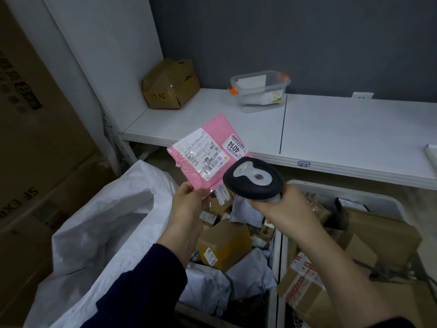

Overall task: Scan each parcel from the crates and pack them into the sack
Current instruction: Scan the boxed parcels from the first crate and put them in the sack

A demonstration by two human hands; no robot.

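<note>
My left hand (pixel 189 200) pinches the pink parcel (pixel 208 152) by its lower corner, thumb and fingers closed on the edge — held there, I judge, so nothing covers the white shipping label (pixel 202 155). The parcel is up in the air over the gap between the white sack (pixel 99 223) and the near crate (pixel 274 290), label face toward me. Its long axis runs from lower left up to upper right, the free end tilted toward the shelf (pixel 331 129). My right hand (pixel 290 204) is wrapped shut around the scanner (pixel 253 178) handle, head aimed at the barcodes, just beside the parcel's lower edge — the scan step, not yet packing.
</note>
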